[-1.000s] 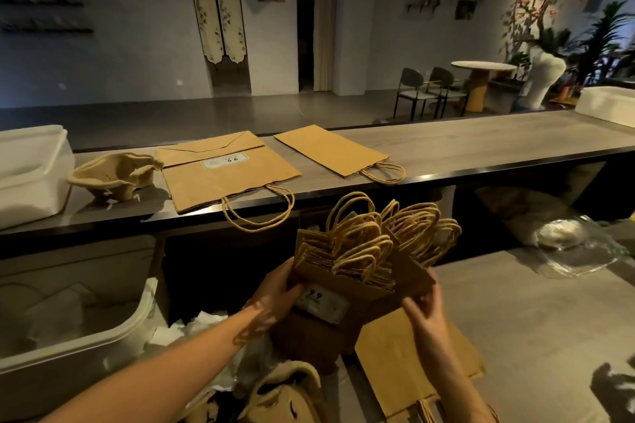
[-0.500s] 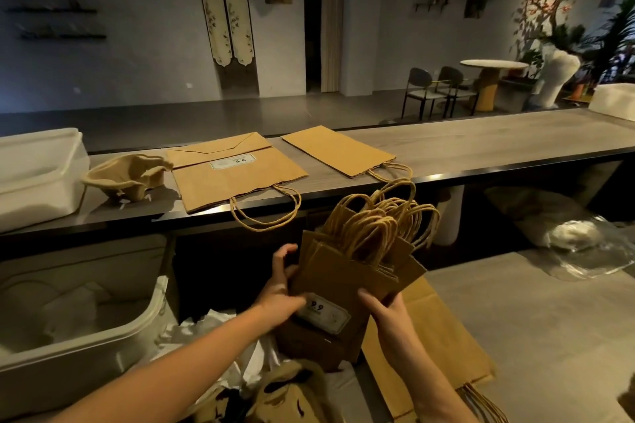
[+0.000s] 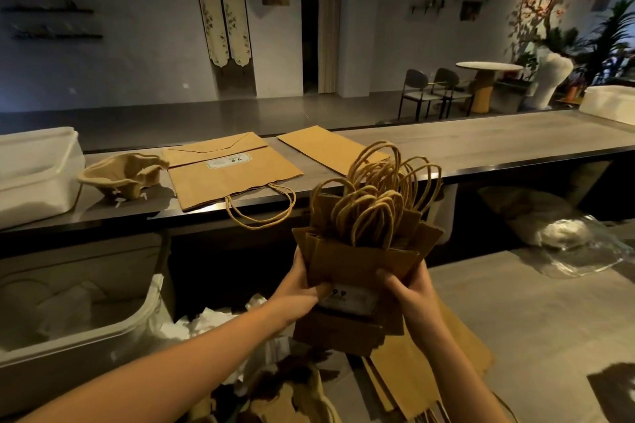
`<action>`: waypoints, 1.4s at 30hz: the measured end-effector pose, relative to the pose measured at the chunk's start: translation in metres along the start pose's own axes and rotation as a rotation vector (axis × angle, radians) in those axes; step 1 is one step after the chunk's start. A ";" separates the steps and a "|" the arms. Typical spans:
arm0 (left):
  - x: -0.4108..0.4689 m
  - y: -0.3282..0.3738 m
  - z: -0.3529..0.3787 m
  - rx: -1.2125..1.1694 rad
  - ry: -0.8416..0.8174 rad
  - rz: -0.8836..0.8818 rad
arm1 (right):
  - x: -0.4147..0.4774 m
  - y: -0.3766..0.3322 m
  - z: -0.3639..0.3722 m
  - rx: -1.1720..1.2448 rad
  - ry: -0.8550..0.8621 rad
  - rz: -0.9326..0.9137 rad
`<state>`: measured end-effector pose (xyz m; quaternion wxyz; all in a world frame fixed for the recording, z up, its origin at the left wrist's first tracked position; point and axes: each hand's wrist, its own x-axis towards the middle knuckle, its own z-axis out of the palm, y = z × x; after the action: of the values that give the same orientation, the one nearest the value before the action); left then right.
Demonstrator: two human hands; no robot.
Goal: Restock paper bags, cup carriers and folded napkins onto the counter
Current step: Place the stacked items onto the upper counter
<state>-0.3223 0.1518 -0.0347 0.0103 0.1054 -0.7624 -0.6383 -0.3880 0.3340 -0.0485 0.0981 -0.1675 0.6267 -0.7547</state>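
- Left hand (image 3: 302, 292): fingers curled round the left edge of the bag bundle (image 3: 360, 261).
- Right hand (image 3: 409, 295): curled round the bundle's right edge, thumb on its front face.
- Bag bundle: brown paper, held upright between both hands, twisted handles (image 3: 378, 196) pointing up; white label (image 3: 347, 300) between the thumbs.
- Large flat bag (image 3: 233, 178): on the counter (image 3: 498, 144), beyond the left hand.
- Smaller flat bag (image 3: 323, 148): beyond the bundle.
- Cup carrier (image 3: 123, 175): on the counter, far left of the left hand.
- Loose flat bags (image 3: 412, 378): below the right hand.
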 end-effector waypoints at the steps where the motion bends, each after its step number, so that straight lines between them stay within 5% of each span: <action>1: 0.002 -0.004 0.002 0.039 -0.006 -0.040 | -0.001 0.004 -0.003 -0.002 -0.013 0.017; 5: 0.003 -0.012 0.002 0.189 -0.013 -0.226 | -0.011 0.024 -0.009 -0.089 -0.118 0.088; 15: -0.007 -0.017 -0.005 0.179 -0.029 -0.287 | -0.007 0.054 -0.009 -0.274 -0.190 0.144; 22: 0.001 -0.039 0.012 -0.219 0.126 -0.274 | -0.008 0.072 0.008 -0.185 -0.069 0.161; 28: 0.003 -0.042 0.012 -0.175 0.125 -0.228 | -0.004 0.075 0.008 -0.151 -0.013 0.250; 30: 0.009 -0.037 0.009 0.020 0.126 -0.144 | -0.005 0.072 0.009 -0.175 -0.026 0.256; 33: 0.008 -0.013 0.007 -0.233 0.121 -0.096 | -0.004 0.058 0.009 -0.193 -0.044 0.183; 35: -0.003 -0.003 0.007 -0.042 0.047 0.026 | -0.001 0.042 0.011 -0.187 -0.031 0.105; 42: -0.005 0.042 -0.006 -0.109 0.038 0.160 | 0.014 -0.033 0.018 -0.163 -0.041 -0.101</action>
<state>-0.3231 0.1536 0.0080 0.0814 0.0553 -0.7321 -0.6740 -0.3925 0.3185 -0.0117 0.0588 -0.2217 0.6747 -0.7015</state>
